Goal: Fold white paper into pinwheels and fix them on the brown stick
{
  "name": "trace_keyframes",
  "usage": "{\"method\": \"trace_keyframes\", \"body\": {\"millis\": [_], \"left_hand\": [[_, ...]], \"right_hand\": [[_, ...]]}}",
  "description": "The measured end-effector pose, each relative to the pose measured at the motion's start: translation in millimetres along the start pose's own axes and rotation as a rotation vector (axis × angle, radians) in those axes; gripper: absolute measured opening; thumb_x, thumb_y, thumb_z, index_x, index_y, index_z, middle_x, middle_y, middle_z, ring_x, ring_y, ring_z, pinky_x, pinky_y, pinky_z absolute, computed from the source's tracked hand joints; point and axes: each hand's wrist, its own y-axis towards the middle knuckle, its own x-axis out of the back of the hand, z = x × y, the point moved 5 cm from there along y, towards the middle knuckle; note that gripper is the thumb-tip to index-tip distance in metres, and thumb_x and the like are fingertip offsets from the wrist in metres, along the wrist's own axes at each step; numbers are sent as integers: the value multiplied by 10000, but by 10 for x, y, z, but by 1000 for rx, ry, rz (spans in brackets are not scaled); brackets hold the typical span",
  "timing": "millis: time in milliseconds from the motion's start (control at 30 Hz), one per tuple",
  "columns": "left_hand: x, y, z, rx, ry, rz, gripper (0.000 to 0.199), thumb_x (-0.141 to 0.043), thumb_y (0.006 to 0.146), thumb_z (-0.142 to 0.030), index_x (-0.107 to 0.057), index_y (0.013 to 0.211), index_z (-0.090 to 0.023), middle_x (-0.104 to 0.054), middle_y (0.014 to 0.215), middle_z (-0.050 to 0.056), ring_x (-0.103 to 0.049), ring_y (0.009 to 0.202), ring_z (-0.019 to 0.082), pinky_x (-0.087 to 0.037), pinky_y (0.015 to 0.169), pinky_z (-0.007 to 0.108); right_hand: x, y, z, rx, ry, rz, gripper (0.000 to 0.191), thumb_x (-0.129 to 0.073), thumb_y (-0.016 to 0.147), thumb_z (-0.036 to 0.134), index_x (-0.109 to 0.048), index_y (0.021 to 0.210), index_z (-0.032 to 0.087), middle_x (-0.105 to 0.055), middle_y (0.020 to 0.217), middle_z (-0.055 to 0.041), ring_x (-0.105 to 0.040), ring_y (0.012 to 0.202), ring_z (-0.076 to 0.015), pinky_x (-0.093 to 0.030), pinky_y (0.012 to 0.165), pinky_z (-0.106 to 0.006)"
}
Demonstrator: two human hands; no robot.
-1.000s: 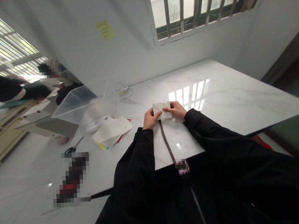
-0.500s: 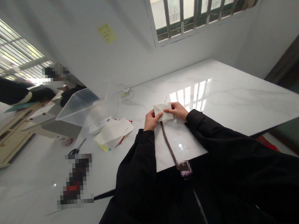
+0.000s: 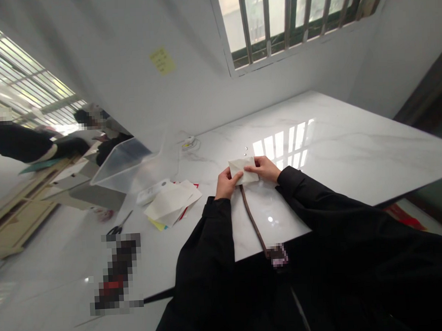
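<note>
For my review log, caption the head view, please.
Left hand and right hand hold a pale folded paper over a glossy white table.

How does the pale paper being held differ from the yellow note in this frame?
The pale paper is off-white, while the yellow note is plainly yellow.
The pale paper is gripped by the left hand and right hand; the yellow note is up on the wall.
The yellow note bears marks like handwriting; the pale paper shows only crease-like lines.
Both are small and four-sided.
</note>
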Motion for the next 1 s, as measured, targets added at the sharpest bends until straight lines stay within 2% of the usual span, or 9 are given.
{"method": "trace_keyframes", "body": {"millis": [300, 633, 867, 1000], "left_hand": [[-2, -15, -18, 3, 4, -7, 646, -939, 630, -473, -747, 1140, -126, -804, 1058, 122, -746, 1027, 311, -566, 992, 461], [0, 13, -1, -7, 16, -7, 675, -948, 611, -470, -760, 1163, -129, -794, 1148, 124, -731, 1056, 304, -558, 1004, 443], [66, 44, 38, -26, -66, -117, 616, -934, 604, -454, -754, 1102, -141, -794, 1111, 119, -738, 1013, 288, -561, 960, 418], [70, 52, 59, -11, -102, -122, 593, -930, 602, -429, -745, 1091, -149, -794, 1105, 109, -736, 998, 269, -556, 956, 404]], "right_hand": [[8, 0, -8, 2, -27, -11, 483, -865, 714, 533, -765, 961, 130, -800, 955, -99, -731, 840, -237, -597, 741, -337], [4, 11, 13, -6, -23, -9, 524, -888, 679, 551, -766, 965, 129, -799, 976, -108, -721, 840, -225, -584, 744, -332], [-32, -10, 41, 6, -26, 45, 506, -843, 733, 595, -759, 938, 140, -785, 922, -77, -722, 859, -222, -581, 763, -319], [-23, -8, 25, 27, -75, 47, 489, -842, 738, 585, -759, 921, 139, -776, 887, -68, -720, 855, -229, -574, 749, -312]]}}
